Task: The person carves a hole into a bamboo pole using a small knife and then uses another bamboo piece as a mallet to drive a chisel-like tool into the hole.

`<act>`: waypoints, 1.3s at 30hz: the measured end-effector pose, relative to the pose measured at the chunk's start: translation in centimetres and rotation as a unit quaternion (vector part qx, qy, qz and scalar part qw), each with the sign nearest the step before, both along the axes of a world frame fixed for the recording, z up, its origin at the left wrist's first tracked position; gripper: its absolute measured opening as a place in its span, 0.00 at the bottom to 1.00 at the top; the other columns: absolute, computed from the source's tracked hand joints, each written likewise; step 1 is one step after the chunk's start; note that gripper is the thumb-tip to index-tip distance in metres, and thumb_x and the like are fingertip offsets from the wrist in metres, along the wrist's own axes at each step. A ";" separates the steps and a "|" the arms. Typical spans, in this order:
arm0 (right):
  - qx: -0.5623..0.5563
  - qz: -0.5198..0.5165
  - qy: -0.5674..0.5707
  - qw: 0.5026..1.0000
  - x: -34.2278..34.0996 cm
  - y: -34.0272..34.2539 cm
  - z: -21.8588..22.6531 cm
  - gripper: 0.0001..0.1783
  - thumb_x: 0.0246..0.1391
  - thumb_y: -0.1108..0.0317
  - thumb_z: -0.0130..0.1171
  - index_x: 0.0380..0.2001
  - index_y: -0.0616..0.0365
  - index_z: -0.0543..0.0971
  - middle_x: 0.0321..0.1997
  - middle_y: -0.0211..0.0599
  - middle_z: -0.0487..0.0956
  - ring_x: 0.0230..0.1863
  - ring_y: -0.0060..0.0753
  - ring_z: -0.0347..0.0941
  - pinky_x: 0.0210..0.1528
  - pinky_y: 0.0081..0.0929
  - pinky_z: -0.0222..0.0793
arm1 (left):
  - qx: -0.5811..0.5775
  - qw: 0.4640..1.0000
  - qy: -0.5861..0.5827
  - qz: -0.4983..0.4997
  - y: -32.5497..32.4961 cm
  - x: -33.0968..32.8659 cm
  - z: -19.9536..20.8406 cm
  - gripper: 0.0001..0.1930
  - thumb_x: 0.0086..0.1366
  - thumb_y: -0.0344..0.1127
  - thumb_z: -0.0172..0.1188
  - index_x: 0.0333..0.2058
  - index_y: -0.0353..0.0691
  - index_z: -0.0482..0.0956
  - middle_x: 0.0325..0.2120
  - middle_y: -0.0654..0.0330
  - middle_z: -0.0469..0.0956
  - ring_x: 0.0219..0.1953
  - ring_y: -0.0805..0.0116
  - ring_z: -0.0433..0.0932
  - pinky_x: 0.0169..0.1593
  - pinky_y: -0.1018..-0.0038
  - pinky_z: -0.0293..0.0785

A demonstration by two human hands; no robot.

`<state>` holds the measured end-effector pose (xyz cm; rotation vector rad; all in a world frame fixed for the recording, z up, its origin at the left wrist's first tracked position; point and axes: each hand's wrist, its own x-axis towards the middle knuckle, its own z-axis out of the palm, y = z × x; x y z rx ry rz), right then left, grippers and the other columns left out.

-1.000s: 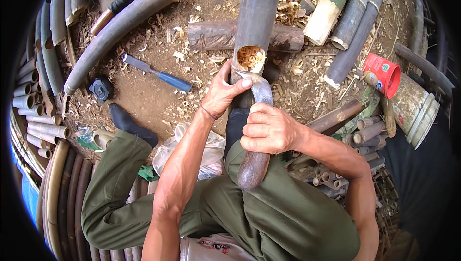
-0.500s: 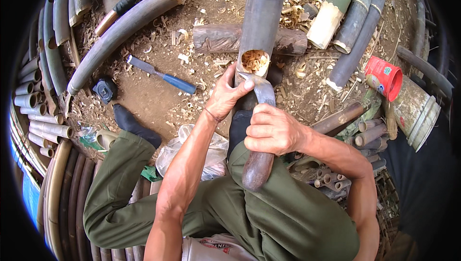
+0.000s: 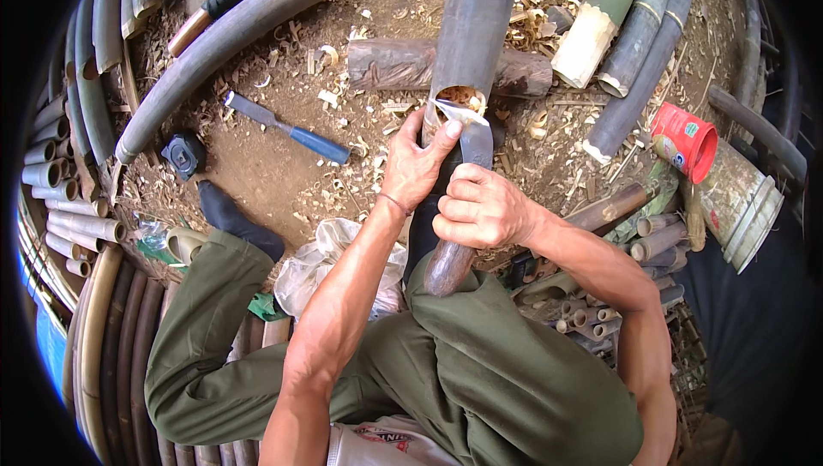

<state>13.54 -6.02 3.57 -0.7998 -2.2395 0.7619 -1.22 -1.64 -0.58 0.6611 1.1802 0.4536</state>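
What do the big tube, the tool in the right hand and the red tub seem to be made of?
Tube: probably bamboo, with smooth, dull grey skin and a paler cut rim.
Tool: the blade looks like metal, grey with a bright edge; the handle is likely wood, dark brown and worn smooth.
Red tub: perhaps plastic, judging by its smooth, printed surface.
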 end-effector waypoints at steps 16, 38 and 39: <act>-0.252 -0.394 0.395 0.791 2.1 6.3 3.8 0.10 0.55 0.76 0.54 0.40 0.57 0.67 0.23 0.34 0.69 0.24 0.25 0.66 0.30 0.32 0.68 | -0.043 0.997 0.058 -0.002 1.8 1.9 1.4 0.46 0.44 0.65 0.75 0.47 0.26 0.75 0.38 0.52 0.81 0.39 0.66 0.80 0.47 0.70 0.77; -0.257 -0.535 0.148 0.791 8.7 2.5 10.7 0.19 0.56 0.73 0.60 0.49 0.67 0.70 0.35 0.32 0.75 0.32 0.22 0.70 0.37 0.23 0.68 | 0.399 0.734 0.514 -0.192 11.7 -11.7 1.3 0.36 0.52 0.32 0.64 0.60 0.35 0.62 0.60 0.44 0.63 0.61 0.46 0.63 0.64 0.57 0.62; -0.224 -0.589 0.092 0.771 8.0 1.1 9.8 0.25 0.56 0.72 0.59 0.55 0.69 0.67 0.37 0.33 0.76 0.36 0.24 0.73 0.44 0.23 0.69 | 0.469 0.652 0.558 -0.210 14.1 -12.1 0.8 0.39 0.51 0.32 0.65 0.62 0.36 0.59 0.61 0.45 0.62 0.62 0.46 0.61 0.66 0.57 0.60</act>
